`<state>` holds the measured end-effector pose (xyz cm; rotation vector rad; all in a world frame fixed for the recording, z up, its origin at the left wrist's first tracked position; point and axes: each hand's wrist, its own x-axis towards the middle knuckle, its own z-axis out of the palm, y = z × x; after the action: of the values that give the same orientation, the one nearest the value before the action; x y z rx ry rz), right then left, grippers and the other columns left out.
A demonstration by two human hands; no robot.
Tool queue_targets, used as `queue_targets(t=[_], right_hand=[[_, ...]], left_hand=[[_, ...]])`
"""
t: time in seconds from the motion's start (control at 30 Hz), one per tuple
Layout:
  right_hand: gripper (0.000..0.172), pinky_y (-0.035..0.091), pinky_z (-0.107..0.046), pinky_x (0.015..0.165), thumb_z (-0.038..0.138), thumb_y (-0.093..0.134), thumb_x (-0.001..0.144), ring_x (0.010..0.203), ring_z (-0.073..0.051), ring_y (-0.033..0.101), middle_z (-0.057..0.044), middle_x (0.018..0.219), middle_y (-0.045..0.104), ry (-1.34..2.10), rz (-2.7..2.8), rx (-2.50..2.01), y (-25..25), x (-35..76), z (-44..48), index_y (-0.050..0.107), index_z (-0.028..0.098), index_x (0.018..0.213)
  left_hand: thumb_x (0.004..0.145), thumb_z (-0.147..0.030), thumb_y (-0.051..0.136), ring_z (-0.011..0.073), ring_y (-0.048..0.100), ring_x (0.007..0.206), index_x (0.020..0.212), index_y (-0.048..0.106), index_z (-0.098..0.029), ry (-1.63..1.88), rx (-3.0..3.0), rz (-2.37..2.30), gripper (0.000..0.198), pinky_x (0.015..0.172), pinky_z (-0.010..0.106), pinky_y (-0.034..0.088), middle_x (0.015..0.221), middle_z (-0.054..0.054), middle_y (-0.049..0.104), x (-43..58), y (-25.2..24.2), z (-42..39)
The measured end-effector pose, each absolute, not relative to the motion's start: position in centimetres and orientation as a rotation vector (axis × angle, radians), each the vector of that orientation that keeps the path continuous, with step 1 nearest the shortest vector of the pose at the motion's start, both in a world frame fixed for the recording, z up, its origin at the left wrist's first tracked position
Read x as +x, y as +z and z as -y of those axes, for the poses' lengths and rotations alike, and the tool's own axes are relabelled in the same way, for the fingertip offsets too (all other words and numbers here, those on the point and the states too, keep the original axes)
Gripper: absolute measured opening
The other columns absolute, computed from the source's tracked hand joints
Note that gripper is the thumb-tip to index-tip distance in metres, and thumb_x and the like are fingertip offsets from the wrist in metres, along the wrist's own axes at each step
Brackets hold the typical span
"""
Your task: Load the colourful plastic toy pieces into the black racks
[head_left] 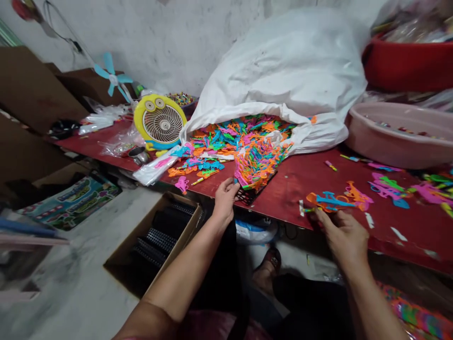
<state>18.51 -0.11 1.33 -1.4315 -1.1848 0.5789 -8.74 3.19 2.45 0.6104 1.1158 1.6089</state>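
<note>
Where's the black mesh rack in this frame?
In the head view, the black mesh rack sits at the front edge of the red table, just right of the left hand, under a heap of colored plastic pieces.

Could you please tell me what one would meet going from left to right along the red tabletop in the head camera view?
Clear plastic bags → yellow round fan → heap of bright plastic shapes → orange-and-blue plastic shapes → magenta plastic shapes

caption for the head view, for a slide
Left hand on heaped plastic shapes, right hand on loose shapes, red table beneath
</note>
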Motion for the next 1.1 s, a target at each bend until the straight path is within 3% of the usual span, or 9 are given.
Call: queue_targets(t=[0.1, 0.23, 0.57, 0.67, 0.9, 1.1], right_hand=[[0.038, 0.056, -0.034, 0.071, 0.053, 0.072, 0.073, 0.073, -0.019, 0.067, -0.004, 0.084, 0.072, 0.641, 1.167, -1.384, 1.4, 16.5, 0.1, 0.07, 0.02, 0.091], [0.036, 0.054, -0.034, 0.069, 0.052, 0.07, 0.075, 0.071, -0.019, 0.065, -0.005, 0.08, 0.07, 0.603, 1.24, -1.395, 1.1, 15.1, 0.0, 0.069, 0.019, 0.089], [0.03, 0.054, -0.036, 0.075, 0.046, 0.066, 0.079, 0.077, -0.02, 0.066, -0.006, 0.088, 0.071, 0.632, 1.342, -1.314, 1.4, 13.4, 0.1, 0.067, 0.02, 0.094], [0.031, 0.053, -0.036, 0.076, 0.048, 0.062, 0.081, 0.077, -0.02, 0.064, -0.006, 0.089, 0.07, 0.594, 1.432, -1.36, 1.2, 13.4, -0.4, 0.067, 0.022, 0.096], [0.035, 0.051, -0.031, 0.067, 0.047, 0.064, 0.082, 0.07, -0.017, 0.062, -0.004, 0.084, 0.069, 0.644, 1.43, -1.335, 0.6, 12.7, -1.3, 0.065, 0.021, 0.105], [0.031, 0.048, -0.028, 0.064, 0.044, 0.069, 0.079, 0.067, -0.015, 0.06, -0.002, 0.079, 0.067, 0.747, 1.36, -1.311, 1.4, 12.0, -1.2, 0.066, 0.02, 0.099]], left_hand=[[0.066, -0.033, 0.082, 0.0108, 0.059, 0.067, 0.093, 0.068, -0.012, 1.541, 0.568, -1.011, 0.037, 0.062, 0.022, 0.047, 0.081, 0.004, 0.065, -9.5, 2.8, -3.1], [0.069, -0.034, 0.081, 0.0106, 0.058, 0.067, 0.085, 0.069, -0.012, 1.515, 0.559, -0.985, 0.03, 0.061, 0.021, 0.046, 0.08, 0.004, 0.066, -9.9, 3.1, -3.0], [0.077, -0.045, 0.074, 0.0101, 0.058, 0.059, 0.099, 0.069, -0.014, 1.499, 0.651, -1.181, 0.038, 0.05, 0.02, 0.047, 0.082, 0.005, 0.067, -9.6, 3.7, -3.3], [0.08, -0.043, 0.07, 0.0109, 0.059, 0.053, 0.097, 0.067, -0.012, 1.437, 0.637, -1.106, 0.035, 0.049, 0.022, 0.049, 0.076, 0.005, 0.066, -10.2, 3.5, -3.4], [0.086, -0.027, 0.055, 0.0162, 0.066, 0.064, 0.087, 0.064, -0.009, 1.412, 0.419, -0.873, 0.019, 0.063, 0.027, 0.053, 0.08, 0.01, 0.068, -11.4, 2.7, -3.5], [0.086, -0.017, 0.044, 0.018, 0.067, 0.068, 0.086, 0.065, -0.009, 1.385, 0.362, -0.806, 0.022, 0.065, 0.03, 0.053, 0.084, 0.013, 0.07, -11.8, 2.5, -3.6]])
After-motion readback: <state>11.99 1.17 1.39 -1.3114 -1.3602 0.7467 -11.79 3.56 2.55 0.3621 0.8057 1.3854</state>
